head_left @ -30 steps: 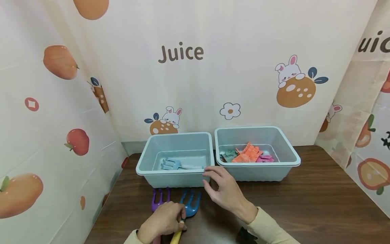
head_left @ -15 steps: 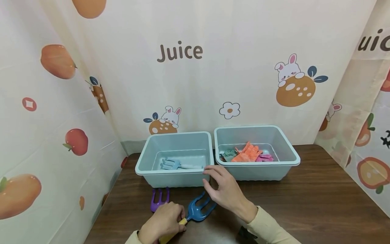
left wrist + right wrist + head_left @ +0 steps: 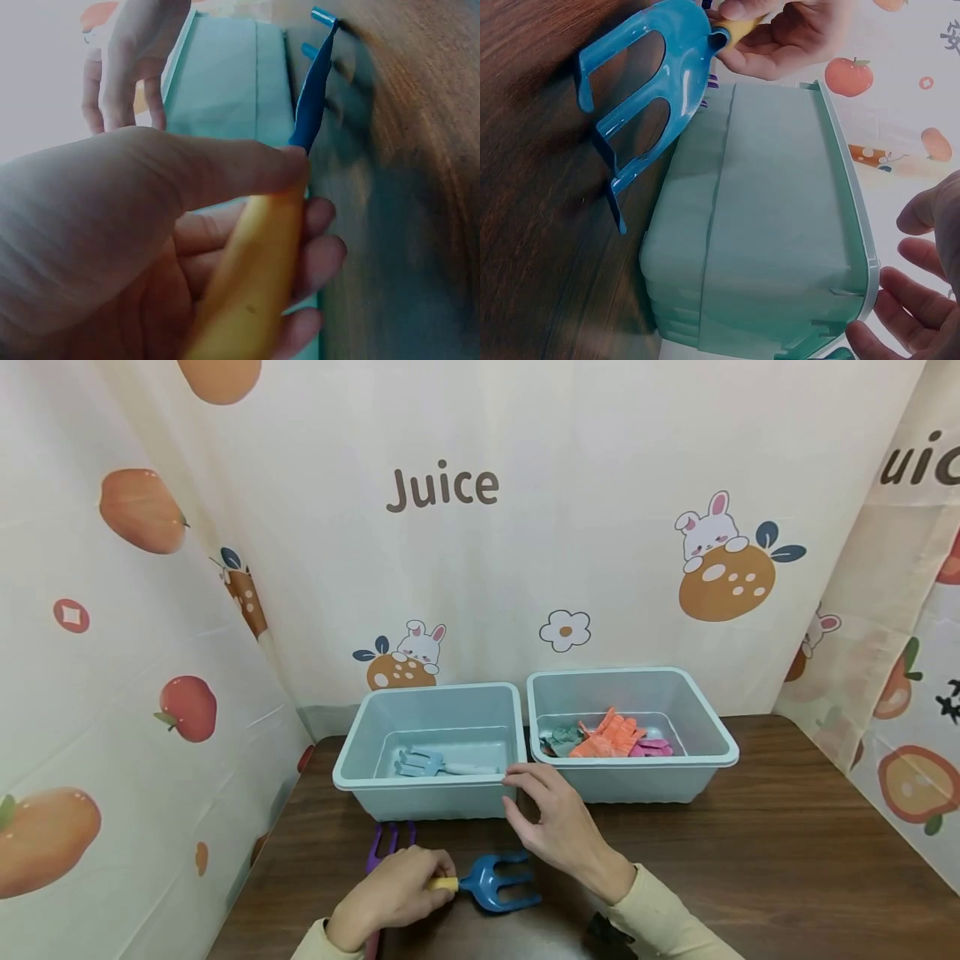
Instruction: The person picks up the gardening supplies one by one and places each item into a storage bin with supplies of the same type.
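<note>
My left hand [image 3: 405, 889] grips the yellow handle [image 3: 255, 277] of a blue hand rake [image 3: 491, 885], thumb on top and fingers curled beneath. The rake's tines point right, above the tabletop. Beside the front right corner of the left light-blue bin [image 3: 427, 802] is my right hand [image 3: 558, 818], its fingers loosely bent. Its fingertips [image 3: 892, 281] are at the bin's rim and appear to touch it. A purple hand rake [image 3: 373, 858] lies partly hidden beneath my left hand. Inside the left bin rests a light-blue hand rake [image 3: 420, 765] with a pale handle.
A second light-blue bin [image 3: 637, 785] stands right of the first. It contains orange gloves [image 3: 611, 737], a green cloth-like item [image 3: 564, 742] and a magenta item [image 3: 651, 748]. A small black object [image 3: 607, 933] lies by my right sleeve. Printed curtains surround the wooden table [image 3: 795, 860].
My left hand has swung the blue rake clockwise, from tines pointing away to tines pointing right, and off the purple rake. My right hand has stayed at the bin's corner.
</note>
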Tool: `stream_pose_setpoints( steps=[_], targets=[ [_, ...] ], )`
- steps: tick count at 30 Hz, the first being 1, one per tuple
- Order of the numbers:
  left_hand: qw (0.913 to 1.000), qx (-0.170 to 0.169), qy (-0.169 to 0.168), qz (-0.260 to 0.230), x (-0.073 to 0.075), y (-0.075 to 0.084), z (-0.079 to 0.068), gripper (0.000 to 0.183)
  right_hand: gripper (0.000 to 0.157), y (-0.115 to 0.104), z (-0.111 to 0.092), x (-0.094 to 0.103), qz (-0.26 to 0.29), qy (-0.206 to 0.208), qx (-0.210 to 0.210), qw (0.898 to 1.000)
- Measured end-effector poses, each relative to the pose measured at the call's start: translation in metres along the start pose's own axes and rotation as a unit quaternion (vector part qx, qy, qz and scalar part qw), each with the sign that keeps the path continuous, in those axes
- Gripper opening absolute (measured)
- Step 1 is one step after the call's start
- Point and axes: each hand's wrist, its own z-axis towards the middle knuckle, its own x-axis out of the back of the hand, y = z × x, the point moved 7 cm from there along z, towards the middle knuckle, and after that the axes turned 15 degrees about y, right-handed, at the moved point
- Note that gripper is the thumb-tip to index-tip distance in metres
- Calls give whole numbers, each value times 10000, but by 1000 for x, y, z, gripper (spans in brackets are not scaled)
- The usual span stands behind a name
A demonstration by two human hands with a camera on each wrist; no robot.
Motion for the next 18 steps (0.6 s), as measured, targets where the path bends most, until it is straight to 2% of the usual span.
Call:
stream_pose_setpoints(
  steps=[4,11,18],
  targets=[
    [9998,-72,150,-112,4,4,2,5,24,0,-1,0,13,-53,-65,10000],
    [9993,-71,340,-171,15,6,6,14,22,3,-1,1,47,49,-10,10000],
    [9983,-118,395,-408,23,8,6,15,21,7,0,1,-38,115,108,9999]
  ],
)
